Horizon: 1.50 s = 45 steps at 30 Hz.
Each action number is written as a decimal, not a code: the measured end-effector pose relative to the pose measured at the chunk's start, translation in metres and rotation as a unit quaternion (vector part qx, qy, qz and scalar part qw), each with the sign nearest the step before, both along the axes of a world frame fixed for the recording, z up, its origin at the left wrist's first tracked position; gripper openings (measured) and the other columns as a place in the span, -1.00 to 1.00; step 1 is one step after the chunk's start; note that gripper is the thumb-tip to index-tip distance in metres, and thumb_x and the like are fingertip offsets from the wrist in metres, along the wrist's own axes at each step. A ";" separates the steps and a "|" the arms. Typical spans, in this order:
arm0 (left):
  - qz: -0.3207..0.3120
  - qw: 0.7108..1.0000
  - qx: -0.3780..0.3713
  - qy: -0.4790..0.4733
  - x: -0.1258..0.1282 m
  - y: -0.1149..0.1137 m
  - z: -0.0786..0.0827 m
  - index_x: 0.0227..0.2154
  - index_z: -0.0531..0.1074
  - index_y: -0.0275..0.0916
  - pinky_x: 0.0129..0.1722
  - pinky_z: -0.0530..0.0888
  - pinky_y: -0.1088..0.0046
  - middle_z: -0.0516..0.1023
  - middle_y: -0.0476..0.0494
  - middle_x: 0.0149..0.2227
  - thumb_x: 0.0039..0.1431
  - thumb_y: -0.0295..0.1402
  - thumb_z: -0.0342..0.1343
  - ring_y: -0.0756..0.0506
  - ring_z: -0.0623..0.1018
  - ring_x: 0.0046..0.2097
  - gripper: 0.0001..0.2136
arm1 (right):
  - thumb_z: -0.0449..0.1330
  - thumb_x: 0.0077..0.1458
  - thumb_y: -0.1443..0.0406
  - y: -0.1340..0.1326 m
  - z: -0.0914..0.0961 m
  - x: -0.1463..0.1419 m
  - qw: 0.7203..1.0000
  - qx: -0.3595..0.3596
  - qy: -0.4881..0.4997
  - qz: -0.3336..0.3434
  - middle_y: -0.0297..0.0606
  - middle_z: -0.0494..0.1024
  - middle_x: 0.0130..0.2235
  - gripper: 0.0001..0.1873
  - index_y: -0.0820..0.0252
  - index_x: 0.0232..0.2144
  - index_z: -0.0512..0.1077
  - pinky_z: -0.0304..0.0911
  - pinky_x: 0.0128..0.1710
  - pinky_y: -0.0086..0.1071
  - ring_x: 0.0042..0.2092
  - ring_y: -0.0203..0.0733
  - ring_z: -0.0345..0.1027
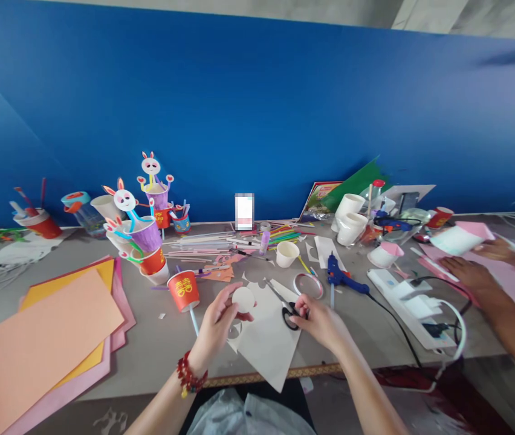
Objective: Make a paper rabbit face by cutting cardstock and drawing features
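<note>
Between the fingers of my left hand [221, 317] is a small round white paper disc [243, 299], held up above the table. My right hand [320, 320] has its fingers closed at the black handles of the scissors [280, 297], whose blades point away to the upper left. Under both lies a sheet of white paper [269, 344] with its corner over the table's front edge. Paper offcuts [234, 334] lie by my left hand. Left of it, a red paper cup [184, 291] with gold characters rests upside down on a pale blue stick.
Nearby stand a blue glue gun [346, 278], a roll of tape [308, 286], a white paper cup [287, 254] and a power strip [409, 311] with cables. Rabbit cup figures [144, 232] and coloured sheets [53, 338] occupy the left. Another person's hands [470, 278] work at right.
</note>
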<state>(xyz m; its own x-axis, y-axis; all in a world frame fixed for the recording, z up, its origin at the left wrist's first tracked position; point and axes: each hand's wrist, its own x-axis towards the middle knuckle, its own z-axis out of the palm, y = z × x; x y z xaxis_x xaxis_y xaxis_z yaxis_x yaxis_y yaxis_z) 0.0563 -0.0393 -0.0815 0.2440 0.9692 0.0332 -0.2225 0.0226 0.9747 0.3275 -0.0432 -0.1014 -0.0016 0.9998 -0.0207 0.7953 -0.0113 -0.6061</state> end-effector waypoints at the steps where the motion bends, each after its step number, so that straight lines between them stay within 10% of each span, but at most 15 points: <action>1: -0.003 1.000 -0.001 -0.002 0.001 -0.001 0.001 0.15 0.27 -0.28 -0.18 0.56 0.28 0.63 -0.26 -0.18 0.26 -0.18 0.08 -0.12 0.64 -0.31 -0.54 | 0.25 0.06 0.21 0.000 0.006 -0.004 0.999 0.013 0.037 0.009 -0.40 0.46 -0.46 -0.84 0.12 -0.40 0.35 0.09 -0.50 -0.46 -0.49 -0.27 0.31; 6: -0.016 0.998 0.017 0.057 0.007 -0.007 0.007 0.19 0.22 -0.26 -0.19 0.53 0.29 0.62 -0.18 -0.26 0.29 -0.18 0.05 -0.14 0.66 -0.29 -0.53 | 0.22 0.17 0.09 -0.001 0.042 -0.059 0.964 0.072 0.234 0.104 -0.29 0.52 -0.31 -0.72 0.14 -0.18 0.44 0.23 -0.44 -0.45 -0.44 -0.28 0.31; 12: -0.013 0.978 0.095 0.183 -0.004 -0.017 0.010 0.02 0.43 -0.23 -0.29 0.48 0.43 0.63 -0.12 -0.36 0.35 -0.20 0.00 -0.10 0.62 -0.31 -0.69 | 0.18 0.24 0.17 0.003 0.052 -0.090 0.932 0.137 0.273 0.197 -0.28 0.49 -0.41 -0.74 0.16 -0.45 0.47 0.23 -0.43 -0.42 -0.40 -0.23 0.33; 19: 0.107 0.958 0.180 0.195 -0.015 -0.027 0.016 -0.27 0.53 -0.26 -0.04 0.45 0.33 0.57 -0.27 -0.07 0.39 -0.19 -0.11 -0.16 0.55 -0.08 -0.65 | 0.10 0.31 0.15 -0.012 0.044 -0.083 0.914 0.122 0.367 0.125 -0.34 0.41 -0.43 -0.70 0.17 -0.42 0.42 0.18 -0.56 -0.45 -0.57 -0.35 0.30; 24: 0.065 0.950 0.173 0.252 -0.001 -0.032 0.022 -0.41 0.38 -0.24 -0.46 0.36 0.55 0.45 -0.07 -0.43 0.30 -0.17 0.06 -0.04 0.46 -0.38 -0.74 | 0.10 0.30 0.08 -0.023 0.044 -0.092 0.921 0.090 0.359 0.122 -0.34 0.38 -0.44 -0.66 0.17 -0.42 0.39 0.22 -0.54 -0.48 -0.53 -0.33 0.32; 31: 0.043 0.953 0.168 0.247 0.005 -0.042 0.027 -0.48 0.33 -0.23 -0.48 0.27 0.56 0.43 -0.04 -0.49 0.34 -0.20 0.00 -0.02 0.41 -0.41 -0.70 | 0.05 0.29 -0.03 -0.027 0.045 -0.096 0.936 0.108 0.327 0.075 -0.44 0.20 -0.65 -0.48 0.16 -0.59 0.27 0.05 -0.63 -0.49 -0.61 -0.36 0.14; 37: 0.102 0.937 0.235 0.236 -0.002 -0.044 0.021 -0.41 0.45 -0.23 -0.39 0.41 0.53 0.47 -0.07 -0.44 0.32 -0.29 0.05 -0.03 0.47 -0.38 -0.80 | 0.04 0.25 -0.11 -0.035 0.043 -0.091 0.880 0.099 0.463 0.022 -0.29 0.45 -0.44 -0.48 0.22 -0.25 0.45 0.16 -0.64 -0.47 -0.59 -0.37 0.20; 41: 0.133 0.877 0.390 0.247 -0.010 -0.044 0.014 -0.12 0.52 -0.14 -0.21 0.51 0.44 0.56 -0.19 -0.18 0.31 -0.50 0.01 -0.09 0.57 -0.16 -0.77 | 0.23 0.17 -0.02 -0.051 0.044 -0.099 0.820 -0.017 0.571 0.027 -0.29 0.49 -0.42 -0.61 0.19 -0.22 0.42 0.29 -0.60 -0.46 -0.53 -0.31 0.32; 45: 0.148 0.831 0.467 0.264 -0.013 -0.047 0.009 0.00 0.47 -0.09 0.06 0.49 0.24 0.53 -0.25 0.05 0.26 -0.60 0.01 -0.18 0.50 0.13 -0.64 | 0.40 0.03 0.15 -0.056 0.042 -0.107 0.785 0.021 0.619 0.018 -0.30 0.50 -0.34 -0.69 0.15 -0.26 0.44 0.42 -0.49 -0.41 -0.44 -0.29 0.40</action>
